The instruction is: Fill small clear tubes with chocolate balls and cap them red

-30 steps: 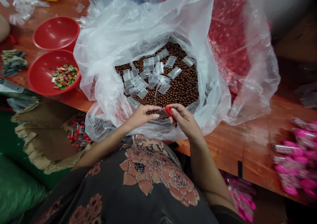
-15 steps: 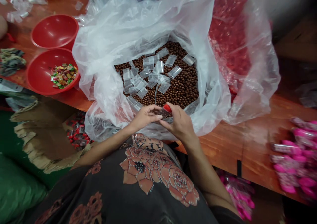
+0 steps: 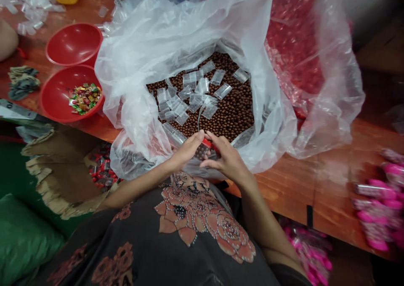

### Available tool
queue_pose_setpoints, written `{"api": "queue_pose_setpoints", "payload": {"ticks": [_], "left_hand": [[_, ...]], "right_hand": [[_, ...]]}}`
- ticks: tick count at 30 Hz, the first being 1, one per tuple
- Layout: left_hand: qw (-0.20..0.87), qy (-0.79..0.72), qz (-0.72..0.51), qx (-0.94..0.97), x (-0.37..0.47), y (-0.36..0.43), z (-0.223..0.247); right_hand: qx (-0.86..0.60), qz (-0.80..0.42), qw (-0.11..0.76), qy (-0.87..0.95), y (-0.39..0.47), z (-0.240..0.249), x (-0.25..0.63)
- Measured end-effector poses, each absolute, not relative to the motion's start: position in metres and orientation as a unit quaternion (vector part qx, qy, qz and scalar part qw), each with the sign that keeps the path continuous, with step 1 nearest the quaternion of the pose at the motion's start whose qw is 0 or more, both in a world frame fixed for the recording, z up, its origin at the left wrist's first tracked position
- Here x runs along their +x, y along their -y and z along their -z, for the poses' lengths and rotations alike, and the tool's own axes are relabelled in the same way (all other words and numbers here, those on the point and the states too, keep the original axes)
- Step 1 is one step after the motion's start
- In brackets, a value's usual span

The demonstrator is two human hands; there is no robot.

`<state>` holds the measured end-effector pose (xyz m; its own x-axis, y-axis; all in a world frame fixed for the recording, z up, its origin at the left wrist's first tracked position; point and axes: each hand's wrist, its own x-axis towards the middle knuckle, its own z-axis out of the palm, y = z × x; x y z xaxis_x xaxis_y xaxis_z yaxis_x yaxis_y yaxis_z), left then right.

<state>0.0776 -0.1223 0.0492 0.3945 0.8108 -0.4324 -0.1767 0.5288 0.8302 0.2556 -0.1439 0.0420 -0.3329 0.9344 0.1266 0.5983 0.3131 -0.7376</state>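
Note:
Over the near edge of a white plastic bag (image 3: 126,67), both hands are on a small transparent container (image 3: 201,152) with brown balls in it. My left hand (image 3: 185,153) is closed around its body, with the thumb up by the red cap (image 3: 207,143). The fingers of my right hand (image 3: 229,159) are bent against the cap from the right. Part of the container is hidden by the fingers. Brown chocolate-like balls (image 3: 235,109) fill the bag beyond, and several empty transparent containers (image 3: 195,98) lie on them.
Two red bowls (image 3: 52,102) stand at the left, the nearer holding wrapped candies (image 3: 85,98). A bag of red pieces (image 3: 296,46) lies at the back right. Pink-capped tubes (image 3: 375,201) are heaped at the right edge. Below the table, a cardboard box (image 3: 59,172) holds red-capped containers (image 3: 102,168).
The container has turned in my hands, its red cap shifting slightly left and down. My left thumb has moved up beside the cap. The view has swung slightly left.

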Motion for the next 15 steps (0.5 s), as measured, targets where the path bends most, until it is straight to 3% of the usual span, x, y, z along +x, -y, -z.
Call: {"api": "queue_pose_setpoints", "payload": {"ticks": [3, 6, 15], "left_hand": [[0.769, -0.447, -0.316, 0.33, 0.078, 0.123, -0.05], [0.765, -0.444, -0.307, 0.351, 0.078, 0.124, -0.049], [0.832, -0.374, -0.308, 0.27, 0.083, 0.126, -0.047]], "right_hand": [[-0.543, -0.433, 0.405, 0.595, 0.146, -0.034, 0.254], [-0.571, -0.465, 0.48, 0.476, 0.151, -0.031, 0.246], [-0.553, -0.429, 0.513, 0.497, 0.158, -0.043, 0.223]]}}
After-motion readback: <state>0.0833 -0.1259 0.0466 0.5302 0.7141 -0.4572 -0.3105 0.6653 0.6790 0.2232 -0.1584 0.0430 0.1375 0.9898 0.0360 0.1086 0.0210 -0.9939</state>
